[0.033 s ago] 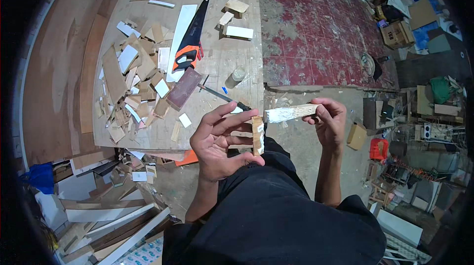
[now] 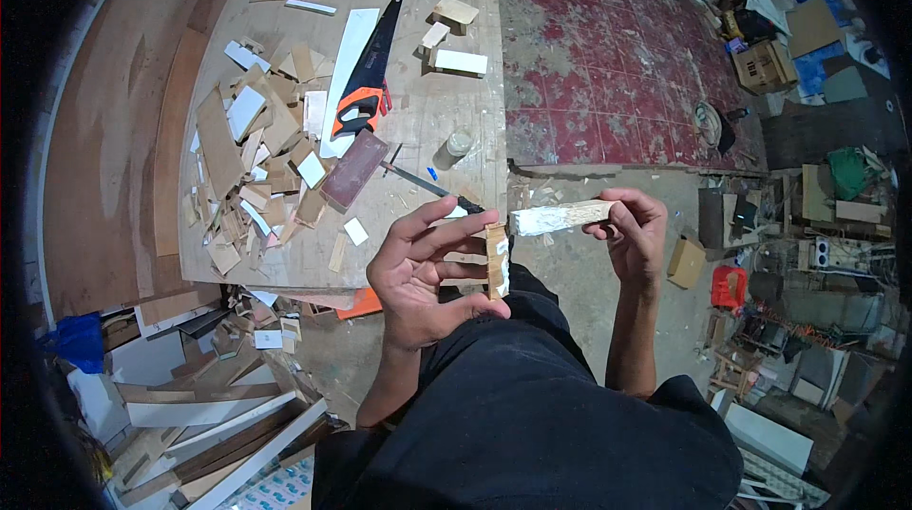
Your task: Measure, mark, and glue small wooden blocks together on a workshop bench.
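In front of my body, my left hand [image 2: 427, 277] holds a small wooden block [image 2: 496, 263] upright by its two ends, thumb below and fingertips above. White glue-like paste lies along the block's right side. My right hand [image 2: 635, 230] pinches the far end of a wooden strip [image 2: 560, 217] between thumb and fingers. The strip lies nearly level, its left half coated with the same white paste. Its coated tip is close to the upper right of the block; a narrow gap seems to separate them.
On the workbench [image 2: 399, 235] lie a handsaw [image 2: 370, 73] with an orange-black handle, a heap of wood offcuts [image 2: 256, 140], a reddish-brown board [image 2: 354, 170], a glass jar [image 2: 456, 145] and a dark-handled blade [image 2: 423, 182]. Long boards [image 2: 218, 415] pile up at lower left; clutter lines the right.
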The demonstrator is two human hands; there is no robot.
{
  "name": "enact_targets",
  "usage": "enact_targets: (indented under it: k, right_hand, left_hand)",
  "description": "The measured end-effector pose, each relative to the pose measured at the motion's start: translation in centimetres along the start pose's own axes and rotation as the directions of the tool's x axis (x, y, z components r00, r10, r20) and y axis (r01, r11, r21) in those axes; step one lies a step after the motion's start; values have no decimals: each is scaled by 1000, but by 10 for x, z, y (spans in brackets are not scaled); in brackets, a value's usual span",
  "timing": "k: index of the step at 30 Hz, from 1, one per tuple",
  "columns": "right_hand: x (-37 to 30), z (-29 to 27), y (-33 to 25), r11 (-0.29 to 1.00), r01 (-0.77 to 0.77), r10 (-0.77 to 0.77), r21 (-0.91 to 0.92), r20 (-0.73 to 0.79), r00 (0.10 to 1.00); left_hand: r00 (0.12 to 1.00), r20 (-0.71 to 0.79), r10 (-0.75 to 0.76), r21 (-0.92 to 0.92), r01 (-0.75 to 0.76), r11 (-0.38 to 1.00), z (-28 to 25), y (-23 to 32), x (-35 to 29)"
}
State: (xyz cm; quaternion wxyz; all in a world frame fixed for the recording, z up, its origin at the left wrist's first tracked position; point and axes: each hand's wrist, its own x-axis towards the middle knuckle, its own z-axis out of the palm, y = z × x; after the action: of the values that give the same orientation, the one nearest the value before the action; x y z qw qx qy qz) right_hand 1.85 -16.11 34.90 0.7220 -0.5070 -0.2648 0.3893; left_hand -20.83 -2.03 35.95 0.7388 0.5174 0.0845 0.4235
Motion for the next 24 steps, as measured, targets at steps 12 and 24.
enact_targets:
  k: [12, 24]
  right_hand:
    - [-2, -11, 4, 999, 0, 0, -47, -9, 1000]
    - [-6, -6, 3, 999, 9, -9, -35, 2, 1000]
  left_hand:
    - [998, -65, -27, -39, 24, 999, -1, -8, 2]
    - [999, -40, -28, -29, 27, 999, 2, -4, 2]
